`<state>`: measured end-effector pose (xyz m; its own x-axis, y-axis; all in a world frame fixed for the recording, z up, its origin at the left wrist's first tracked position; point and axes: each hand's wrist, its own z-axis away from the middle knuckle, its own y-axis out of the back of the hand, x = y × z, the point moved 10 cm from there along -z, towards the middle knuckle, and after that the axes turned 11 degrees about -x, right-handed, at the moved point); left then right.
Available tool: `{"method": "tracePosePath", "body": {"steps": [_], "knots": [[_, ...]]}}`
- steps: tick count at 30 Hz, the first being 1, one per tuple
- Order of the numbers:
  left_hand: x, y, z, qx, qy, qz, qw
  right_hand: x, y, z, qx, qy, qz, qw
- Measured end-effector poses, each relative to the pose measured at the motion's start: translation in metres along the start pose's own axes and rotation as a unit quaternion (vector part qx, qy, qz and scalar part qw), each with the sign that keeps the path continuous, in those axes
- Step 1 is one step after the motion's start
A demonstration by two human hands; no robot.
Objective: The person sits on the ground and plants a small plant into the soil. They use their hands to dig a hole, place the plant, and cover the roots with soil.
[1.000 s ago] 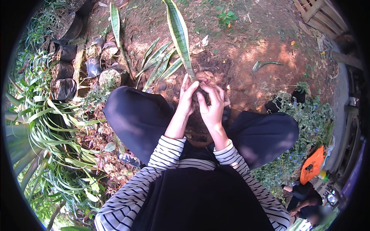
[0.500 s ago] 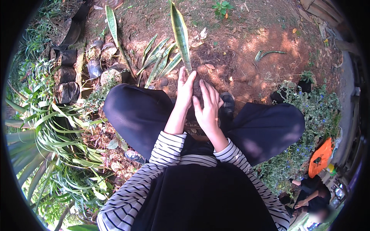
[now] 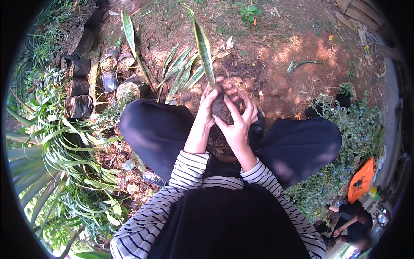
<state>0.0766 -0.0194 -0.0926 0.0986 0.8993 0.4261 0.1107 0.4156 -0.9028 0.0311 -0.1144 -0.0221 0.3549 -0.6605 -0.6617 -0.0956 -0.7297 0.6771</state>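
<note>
A snake plant [image 3: 202,48], its single long leaf green with yellow edges, stands up between my hands, the leaf pointing away from me. Its brown clump of roots and soil [image 3: 221,108] hangs below the leaf. My left hand [image 3: 203,108] is closed around the plant's base, thumb on top. With fingers curved and somewhat apart, my right hand [image 3: 238,123] cups the root clump from the right, thumb and fingertips against it. Just beyond my hands, several cut snake plant leaves [image 3: 183,71] lie on the soil.
Black soil-filled grow bags [image 3: 81,84] line the left, with strappy green plants [image 3: 64,146] nearer me. A longer leaf [image 3: 129,32] leans by the bags. A curled leaf piece [image 3: 302,64] lies at right on bare soil. A person [image 3: 351,222] sits lower right near an orange bag [image 3: 361,181].
My right hand's fingers have spread and turned off their flat press, showing more of the root clump. My left thumb has shifted down to the plant's base, and the leaf tilts slightly left.
</note>
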Motion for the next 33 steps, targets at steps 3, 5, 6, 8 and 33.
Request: {"method": "tracePosePath", "body": {"steps": [3,5,6,8,33], "knots": [[-0.005,0.024,0.004,0.062,0.006,0.019,0.998,0.001,-0.002,-0.003,-0.018,0.003,0.004,1.000],[-0.006,0.029,0.004,0.075,-0.003,0.023,0.997,0.003,-0.004,-0.003,-0.021,0.002,-0.008,1.000],[-0.004,0.024,0.003,0.071,-0.012,0.022,0.997,0.003,-0.005,-0.001,-0.021,-0.002,-0.023,1.000],[-0.003,0.022,0.001,0.061,-0.026,0.020,0.998,-0.001,-0.006,0.001,-0.016,0.000,-0.024,1.000],[0.013,0.004,-0.001,-0.002,-0.082,0.019,0.996,0.048,-0.037,0.006,-0.018,-0.095,-0.388,0.917]]}}
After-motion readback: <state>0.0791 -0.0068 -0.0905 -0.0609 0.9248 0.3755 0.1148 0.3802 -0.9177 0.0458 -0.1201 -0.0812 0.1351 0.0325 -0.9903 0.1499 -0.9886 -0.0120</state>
